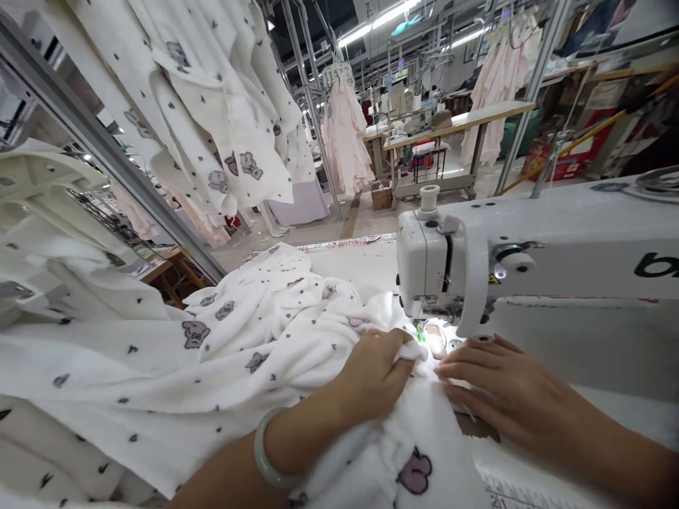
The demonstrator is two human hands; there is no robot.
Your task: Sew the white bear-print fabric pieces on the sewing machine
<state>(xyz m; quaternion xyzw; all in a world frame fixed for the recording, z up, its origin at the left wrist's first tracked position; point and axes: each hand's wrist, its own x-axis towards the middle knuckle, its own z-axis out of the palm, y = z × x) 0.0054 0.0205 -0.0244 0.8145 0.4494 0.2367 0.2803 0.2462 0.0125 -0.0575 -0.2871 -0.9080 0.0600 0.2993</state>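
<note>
White fabric (297, 339) printed with purple bears and small dark marks spreads over the sewing table and runs up to the needle area of a white sewing machine (562, 240). My left hand (379, 371), below a pale bangle on the wrist, pinches a fold of this fabric just in front of the presser foot (421, 332). To the right of the foot, my right hand (493, 382) lies with its fingers stretched out, fingertips at the fabric's edge. A lamp lights the stitching spot brightly. The needle itself is too small to make out.
More printed fabric (212, 99) hangs overhead on the left, beside a slanting metal rail (106, 141). A ruler strip (523, 495) marks the table's near edge. Farther back are pink garments (344, 134) on hangers, another worktable (461, 124) and a cardboard box (381, 195).
</note>
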